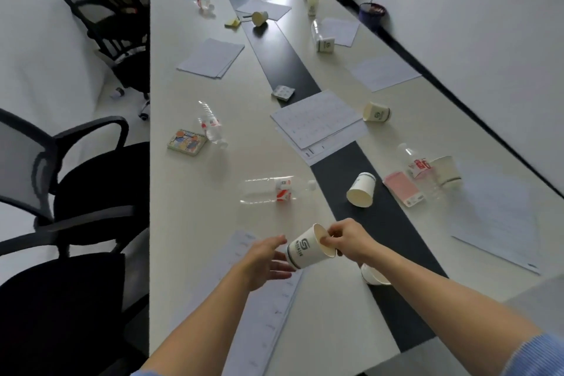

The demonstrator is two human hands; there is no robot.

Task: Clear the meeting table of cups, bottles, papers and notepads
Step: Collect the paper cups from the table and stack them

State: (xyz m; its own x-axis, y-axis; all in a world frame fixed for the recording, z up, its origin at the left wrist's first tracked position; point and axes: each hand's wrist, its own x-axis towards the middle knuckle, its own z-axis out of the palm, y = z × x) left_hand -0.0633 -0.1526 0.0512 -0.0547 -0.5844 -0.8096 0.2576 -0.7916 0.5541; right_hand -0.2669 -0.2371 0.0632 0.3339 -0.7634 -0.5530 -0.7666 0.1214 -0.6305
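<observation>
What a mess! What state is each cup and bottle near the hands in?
Held cup: tilted, off the table, rim pinched by right hand.
Left hand: open, fingers beside the held cup's base.
Nearest bottle: lying on its side, capped.
Cup on dark strip: lying on its side.

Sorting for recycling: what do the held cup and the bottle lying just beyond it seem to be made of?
The cup, pinched at its rim by the right hand, looks like paper: matte white, printed logo, rolled rim. The bottle is probably thin clear plastic, glossy: the table shows through it.
</observation>
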